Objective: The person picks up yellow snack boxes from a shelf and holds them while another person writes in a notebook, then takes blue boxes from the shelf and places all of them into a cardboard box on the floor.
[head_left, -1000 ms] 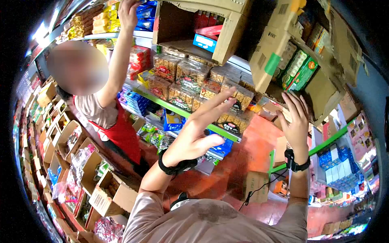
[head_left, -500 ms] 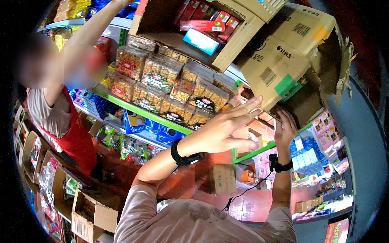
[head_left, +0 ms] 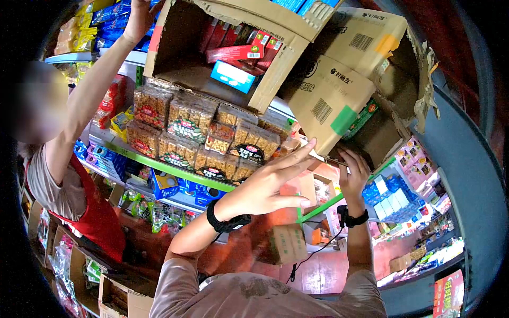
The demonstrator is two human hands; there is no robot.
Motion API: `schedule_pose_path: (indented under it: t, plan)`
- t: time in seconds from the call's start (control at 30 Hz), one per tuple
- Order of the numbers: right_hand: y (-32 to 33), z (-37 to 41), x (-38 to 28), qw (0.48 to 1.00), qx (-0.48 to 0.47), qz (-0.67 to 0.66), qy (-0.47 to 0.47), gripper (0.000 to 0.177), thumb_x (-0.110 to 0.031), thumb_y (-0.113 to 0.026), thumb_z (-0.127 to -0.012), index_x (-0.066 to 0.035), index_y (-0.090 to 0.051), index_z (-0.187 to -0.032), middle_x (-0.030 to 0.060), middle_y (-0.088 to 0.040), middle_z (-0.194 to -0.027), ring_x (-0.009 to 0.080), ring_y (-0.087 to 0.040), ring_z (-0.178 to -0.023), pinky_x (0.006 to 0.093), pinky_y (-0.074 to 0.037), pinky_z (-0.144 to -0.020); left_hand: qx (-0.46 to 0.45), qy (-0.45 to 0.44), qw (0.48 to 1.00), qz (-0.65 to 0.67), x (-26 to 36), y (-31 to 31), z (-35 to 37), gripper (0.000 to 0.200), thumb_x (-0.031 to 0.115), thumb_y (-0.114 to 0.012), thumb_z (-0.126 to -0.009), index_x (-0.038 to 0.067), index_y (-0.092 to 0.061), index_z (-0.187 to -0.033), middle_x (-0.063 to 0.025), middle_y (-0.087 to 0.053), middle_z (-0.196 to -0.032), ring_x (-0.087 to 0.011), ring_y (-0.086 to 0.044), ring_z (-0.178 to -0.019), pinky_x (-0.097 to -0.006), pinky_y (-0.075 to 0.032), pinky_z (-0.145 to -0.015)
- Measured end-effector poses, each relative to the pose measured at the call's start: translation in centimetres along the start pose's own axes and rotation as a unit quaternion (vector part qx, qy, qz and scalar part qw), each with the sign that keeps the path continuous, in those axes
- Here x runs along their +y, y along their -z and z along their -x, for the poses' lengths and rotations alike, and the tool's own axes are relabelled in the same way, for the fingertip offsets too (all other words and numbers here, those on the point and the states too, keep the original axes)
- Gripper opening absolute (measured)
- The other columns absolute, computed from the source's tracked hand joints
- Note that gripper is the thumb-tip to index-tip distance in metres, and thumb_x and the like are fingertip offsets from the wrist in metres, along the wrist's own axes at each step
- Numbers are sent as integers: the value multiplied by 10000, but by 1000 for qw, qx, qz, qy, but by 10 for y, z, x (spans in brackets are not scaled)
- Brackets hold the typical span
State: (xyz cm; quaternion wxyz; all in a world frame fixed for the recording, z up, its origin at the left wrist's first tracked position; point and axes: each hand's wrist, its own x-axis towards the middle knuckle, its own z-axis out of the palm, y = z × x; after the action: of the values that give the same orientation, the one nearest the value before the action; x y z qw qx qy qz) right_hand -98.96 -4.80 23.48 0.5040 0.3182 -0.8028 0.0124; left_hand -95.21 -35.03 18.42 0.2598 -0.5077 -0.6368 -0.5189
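My left hand is stretched out with its fingers apart, fingertips right at the lower corner of a brown carton with green tape. That carton sits tilted inside a larger, torn-edged cardboard box. Curled over the near edge of this box are the fingers of my right hand. A second brown carton, with orange tape, lies behind the first. Part of a green package shows beside the cartons. Both of my wrists carry black bands.
On the left, a person in a red apron reaches up to a shelf. Packs of nut snacks line the green-edged shelf. Above them stands an open box holding red packages. A small carton rests on the floor.
The view has shifted, so the shelves and boxes appear further left. Both my hands keep about the same places at the box. The other person's raised hand now shows by the upper shelf.
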Motion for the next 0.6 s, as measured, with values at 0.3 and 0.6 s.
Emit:
schedule_pose_path:
  t: [0.3,0.6]
  plan:
    - [15,-9,-13,998,11,-62,18,443,-257,-780,-890,-20,-701,-1256,154,-706,-1267,343,-676,-1156,430,-517,-1027,-4,11,997,-77,27,28,12,827,418,-795,-880,-46,-483,-1490,-227,-352,-1638,-379,-330,-1526,-456,-313,-1229]
    - [119,-182,-85,960,-70,-149,229,457,-252,-739,-925,-14,-664,-1308,177,-662,-1330,347,-635,-1223,441,-485,-1079,125,69,958,-247,99,92,-36,535,343,-779,-905,-28,-683,-1277,-240,-543,-1490,-369,-529,-1382,-466,-411,-1146]
